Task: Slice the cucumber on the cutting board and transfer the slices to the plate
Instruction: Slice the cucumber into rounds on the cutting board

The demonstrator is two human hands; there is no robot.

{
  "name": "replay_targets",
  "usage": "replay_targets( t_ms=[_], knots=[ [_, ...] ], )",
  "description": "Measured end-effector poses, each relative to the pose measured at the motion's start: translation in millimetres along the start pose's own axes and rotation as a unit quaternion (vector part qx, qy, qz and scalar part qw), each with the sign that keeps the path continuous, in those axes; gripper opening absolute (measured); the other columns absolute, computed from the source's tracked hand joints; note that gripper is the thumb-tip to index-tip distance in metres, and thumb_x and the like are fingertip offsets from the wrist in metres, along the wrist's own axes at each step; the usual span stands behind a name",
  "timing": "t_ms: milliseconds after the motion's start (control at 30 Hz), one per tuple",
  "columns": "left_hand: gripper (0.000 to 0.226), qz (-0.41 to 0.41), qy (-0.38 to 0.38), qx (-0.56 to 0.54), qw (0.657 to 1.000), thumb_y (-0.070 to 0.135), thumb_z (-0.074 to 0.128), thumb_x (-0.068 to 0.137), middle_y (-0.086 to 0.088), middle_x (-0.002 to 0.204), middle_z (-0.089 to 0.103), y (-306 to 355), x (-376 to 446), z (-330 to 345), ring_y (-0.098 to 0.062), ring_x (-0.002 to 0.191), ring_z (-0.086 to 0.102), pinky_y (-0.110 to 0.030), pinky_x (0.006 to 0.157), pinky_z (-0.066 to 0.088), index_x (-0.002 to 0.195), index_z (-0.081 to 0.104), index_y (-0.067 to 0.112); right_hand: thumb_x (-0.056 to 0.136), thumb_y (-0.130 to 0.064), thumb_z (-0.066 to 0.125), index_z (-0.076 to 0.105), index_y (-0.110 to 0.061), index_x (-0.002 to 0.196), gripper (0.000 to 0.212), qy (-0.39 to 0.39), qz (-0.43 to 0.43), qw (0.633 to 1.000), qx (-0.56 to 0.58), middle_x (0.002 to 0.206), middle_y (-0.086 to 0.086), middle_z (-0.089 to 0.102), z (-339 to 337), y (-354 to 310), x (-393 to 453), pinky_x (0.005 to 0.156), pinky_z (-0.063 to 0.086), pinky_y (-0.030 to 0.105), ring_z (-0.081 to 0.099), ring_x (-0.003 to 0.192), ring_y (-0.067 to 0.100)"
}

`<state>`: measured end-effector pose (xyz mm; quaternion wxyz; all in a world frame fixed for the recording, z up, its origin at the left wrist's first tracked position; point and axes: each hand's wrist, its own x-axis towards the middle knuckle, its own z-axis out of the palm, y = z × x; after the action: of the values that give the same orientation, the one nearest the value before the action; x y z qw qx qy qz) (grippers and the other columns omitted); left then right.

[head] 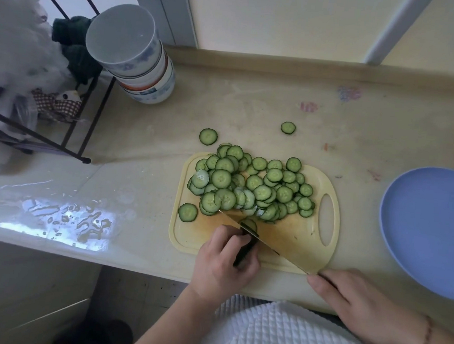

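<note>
Blue plate (430,231), your largest item, sits bare at the right of the counter, well apart from the slices; judge the transfer step as not begun. Next, the yellow cutting board (296,239) carries a heap of cut slices (251,187) over its far half, with three strays on the counter beyond its far and left edges. Slicing looks almost complete: only a short cucumber stub (249,225) remains. Your left hand (224,264) has its fingers curled round that stub. Your right hand (356,304) holds the knife (274,249) by its handle, blade laid across the stub. Remaining work: finish the stub, then move every slice, strays included, to the plate.
</note>
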<state>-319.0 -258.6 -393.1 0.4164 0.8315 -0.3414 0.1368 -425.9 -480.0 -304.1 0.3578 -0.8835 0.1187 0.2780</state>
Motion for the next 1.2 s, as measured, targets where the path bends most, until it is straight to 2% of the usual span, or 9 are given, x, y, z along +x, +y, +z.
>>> replay_targets(
  t_ms=[67, 167, 367, 533, 667, 833, 1000, 1100, 1200],
  knots=[
    [0.022, 0.004, 0.001, 0.003, 1.000, 0.011, 0.072, 0.081, 0.001, 0.098, 0.053, -1, 1, -2, -0.019, 0.072, 0.062, -0.026, 0.054, 0.051, 0.097, 0.058, 0.011, 0.083, -0.083, 0.019, 0.037, -0.011, 0.064, 0.076, 0.003, 0.003, 1.000, 0.016, 0.052, 0.001, 0.041, -7, -3, -5, 0.056, 0.042, 0.034, 0.040, 0.048, 0.010],
    [0.026, 0.016, -0.003, 0.010, 1.000, 0.008, 0.075, 0.078, 0.001, 0.096, 0.052, -1, 1, -1, -0.019, 0.070, 0.061, -0.026, 0.054, 0.050, 0.096, 0.057, 0.011, 0.084, -0.077, 0.022, 0.037, -0.008, 0.066, 0.073, 0.000, -0.005, 1.000, 0.030, 0.051, -0.004, 0.040, -20, -13, -16, 0.051, 0.034, 0.021, 0.037, 0.048, 0.004],
    [0.023, 0.019, -0.003, 0.017, 1.000, 0.005, 0.075, 0.077, 0.000, 0.088, 0.054, -2, 2, 2, -0.018, 0.068, 0.057, -0.026, 0.052, 0.047, 0.091, 0.058, 0.011, 0.087, -0.065, 0.028, 0.039, -0.007, 0.066, 0.063, -0.011, -0.007, 1.000, -0.014, 0.050, -0.005, 0.041, -33, -26, -24, 0.050, 0.032, 0.016, 0.039, 0.048, 0.005],
    [0.019, 0.022, -0.005, 0.017, 1.000, 0.005, 0.072, 0.078, -0.004, 0.075, 0.055, -2, 4, 2, -0.017, 0.064, 0.051, -0.026, 0.049, 0.043, 0.088, 0.057, 0.011, 0.084, -0.073, 0.023, 0.039, -0.009, 0.066, 0.068, -0.016, -0.004, 1.000, -0.022, 0.052, -0.007, 0.043, -30, -23, -22, 0.051, 0.033, 0.018, 0.040, 0.049, 0.005],
    [0.021, 0.026, -0.001, 0.017, 1.000, 0.004, 0.072, 0.077, -0.003, 0.075, 0.053, -2, 4, 3, -0.017, 0.062, 0.050, -0.024, 0.049, 0.042, 0.087, 0.055, 0.012, 0.083, -0.076, 0.021, 0.038, -0.016, 0.066, 0.065, -0.014, 0.001, 1.000, -0.005, 0.051, -0.008, 0.045, -16, -14, -11, 0.056, 0.039, 0.029, 0.040, 0.050, 0.006],
    [0.023, 0.016, -0.003, 0.006, 1.000, 0.005, 0.073, 0.075, -0.005, 0.078, 0.055, -2, 3, 3, -0.017, 0.067, 0.052, -0.024, 0.051, 0.044, 0.088, 0.056, 0.012, 0.078, -0.088, 0.013, 0.036, -0.016, 0.061, 0.077, -0.019, 0.001, 1.000, -0.010, 0.051, -0.003, 0.039, -3, -6, 6, 0.058, 0.042, 0.039, 0.039, 0.049, 0.009],
    [0.019, 0.009, -0.001, -0.010, 1.000, 0.006, 0.070, 0.077, 0.000, 0.094, 0.054, -5, 4, 1, -0.018, 0.072, 0.058, -0.024, 0.054, 0.048, 0.088, 0.056, 0.012, 0.079, -0.084, 0.019, 0.033, -0.012, 0.061, 0.075, -0.023, 0.001, 1.000, 0.011, 0.053, -0.001, 0.033, -18, -18, 4, 0.051, 0.033, 0.027, 0.032, 0.049, 0.007],
    [0.021, 0.012, 0.004, -0.011, 1.000, 0.005, 0.069, 0.078, 0.003, 0.095, 0.052, -3, 6, 0, -0.016, 0.072, 0.057, -0.022, 0.055, 0.047, 0.087, 0.052, 0.013, 0.083, -0.070, 0.024, 0.037, -0.004, 0.067, 0.069, -0.031, 0.001, 0.999, 0.008, 0.056, 0.001, 0.035, -32, -30, -5, 0.051, 0.030, 0.023, 0.031, 0.050, 0.008],
    [0.019, 0.013, 0.009, -0.007, 1.000, 0.005, 0.067, 0.080, 0.003, 0.094, 0.052, -2, 6, 0, -0.016, 0.073, 0.056, -0.022, 0.056, 0.047, 0.085, 0.052, 0.014, 0.084, -0.067, 0.025, 0.037, -0.002, 0.071, 0.067, -0.045, 0.000, 0.999, 0.005, 0.056, 0.001, 0.035, -42, -38, -14, 0.051, 0.029, 0.021, 0.032, 0.050, 0.008]
  ],
)
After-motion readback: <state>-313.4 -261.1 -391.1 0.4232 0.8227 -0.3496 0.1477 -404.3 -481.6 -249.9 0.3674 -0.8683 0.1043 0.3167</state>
